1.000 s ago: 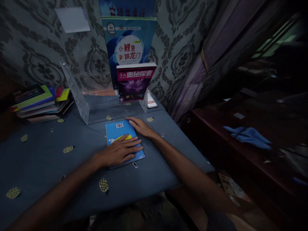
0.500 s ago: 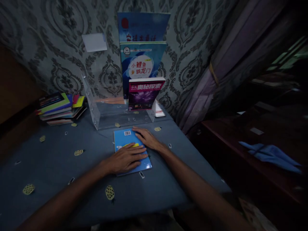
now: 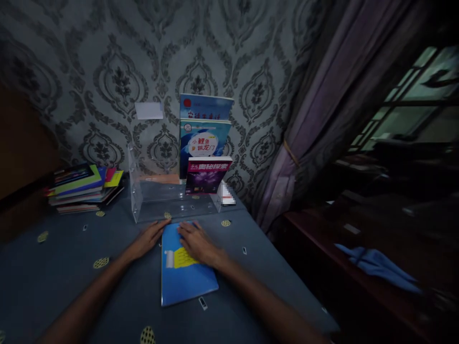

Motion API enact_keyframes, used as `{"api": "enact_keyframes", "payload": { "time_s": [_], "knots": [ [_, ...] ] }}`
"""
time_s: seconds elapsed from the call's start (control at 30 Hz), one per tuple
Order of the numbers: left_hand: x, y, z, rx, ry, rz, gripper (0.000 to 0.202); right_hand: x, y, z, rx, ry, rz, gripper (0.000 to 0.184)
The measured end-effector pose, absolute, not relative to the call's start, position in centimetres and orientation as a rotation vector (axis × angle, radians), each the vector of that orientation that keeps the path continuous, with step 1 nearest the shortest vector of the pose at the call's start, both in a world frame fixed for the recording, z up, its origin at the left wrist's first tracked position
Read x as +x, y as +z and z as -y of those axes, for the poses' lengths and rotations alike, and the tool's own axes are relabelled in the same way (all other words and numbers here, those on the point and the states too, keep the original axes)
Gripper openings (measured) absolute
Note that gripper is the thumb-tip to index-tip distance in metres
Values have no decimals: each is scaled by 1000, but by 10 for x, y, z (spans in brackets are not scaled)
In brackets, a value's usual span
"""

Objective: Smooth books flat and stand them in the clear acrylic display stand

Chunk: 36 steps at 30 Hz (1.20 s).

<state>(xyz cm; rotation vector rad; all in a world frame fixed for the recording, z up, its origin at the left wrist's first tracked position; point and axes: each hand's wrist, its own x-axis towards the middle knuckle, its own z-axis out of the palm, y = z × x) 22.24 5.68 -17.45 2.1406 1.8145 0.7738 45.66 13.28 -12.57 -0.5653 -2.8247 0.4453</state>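
A blue book with a yellow patch on its cover lies flat on the table in front of me. My right hand rests on its upper right part, fingers stretched over the cover. At the book's upper left edge is my left hand, fingers extended, by the corner; whether it touches the book I cannot tell. Just beyond stands a clear acrylic book rack. Its right side holds a purple-and-pink book, a teal-blue book and a taller blue book, one behind another.
A pile of books sits at the back left of the patterned tablecloth. Behind the rack is a papered wall, with a purple curtain to the right. A blue cloth lies on a dark red surface.
My left hand has moved off the book's cover to its upper left edge. My right hand has shifted inward onto the cover. The camera view has tilted upward.
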Motion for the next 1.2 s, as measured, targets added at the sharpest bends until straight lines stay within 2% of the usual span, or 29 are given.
{"api": "enact_keyframes", "payload": {
  "time_s": [0.27,0.5,0.77,1.0,1.2],
  "knots": [
    [212,-189,-61,2183,787,-1782,48,419,-119,-94,-470,486,2817,47],
    [211,-188,-59,2266,758,-1747,46,438,-124,-77,-360,445,2892,39],
    [212,-191,-60,2321,749,-1800,45,471,-145,-54,-179,500,2846,47],
    [213,-192,-60,2324,744,-1846,45,507,-146,-48,-307,660,2805,57],
    [215,-184,-57,2352,710,-1871,45,551,-135,-54,-564,657,2777,57]
  ]
}}
